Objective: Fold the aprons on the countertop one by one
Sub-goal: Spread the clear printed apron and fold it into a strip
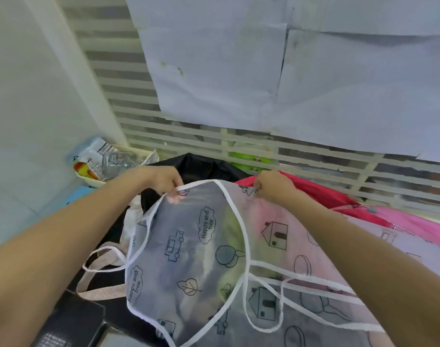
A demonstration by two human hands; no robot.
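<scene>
Pinching translucent apron (193,249), both hands (163,181)

Stock count, countertop

I count two hands, left hand (163,181) and right hand (271,186); one sheer printed apron (188,259); one black apron (201,166); one red apron (321,194); one pink apron (414,221); one tray of packets (108,159).

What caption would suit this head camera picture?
Both hands, left and right, pinch the top edge of a sheer printed apron above a pile of other aprons.
</scene>
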